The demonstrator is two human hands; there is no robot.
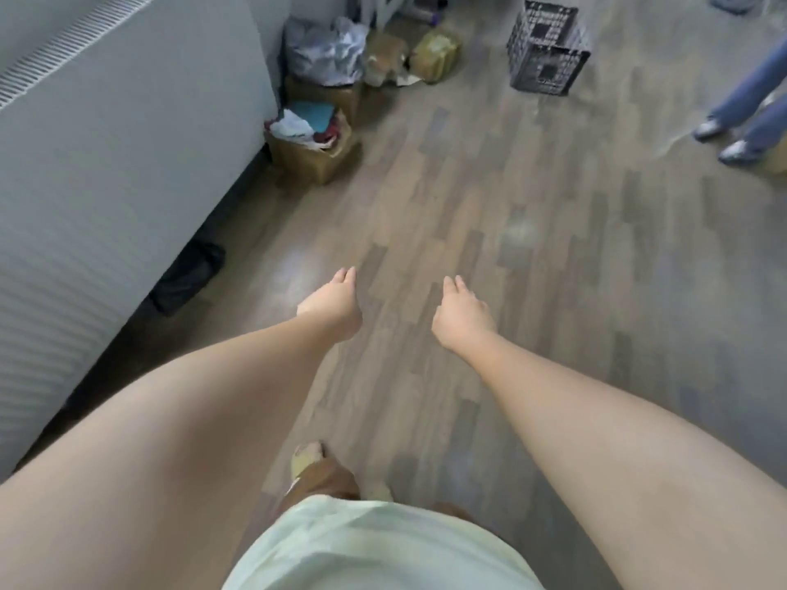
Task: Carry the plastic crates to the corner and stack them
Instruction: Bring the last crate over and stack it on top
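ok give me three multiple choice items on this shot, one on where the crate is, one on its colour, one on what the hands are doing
1. Where is the plastic crate?
A. on the wooden floor at the far right, ahead of the person
B. on the white cabinet
C. in the person's hands

2. What colour is the crate?
A. red
B. black
C. yellow

3. What state are the left hand and right hand in?
A. both gripping the crate
B. one pressing on the floor
C. both held out, fingers relaxed, holding nothing

Answers:
1 A, it rests on the floor near the top right, far from both hands.
2 B, its lattice walls are black.
3 C, both hands hang over bare floor with nothing in them.
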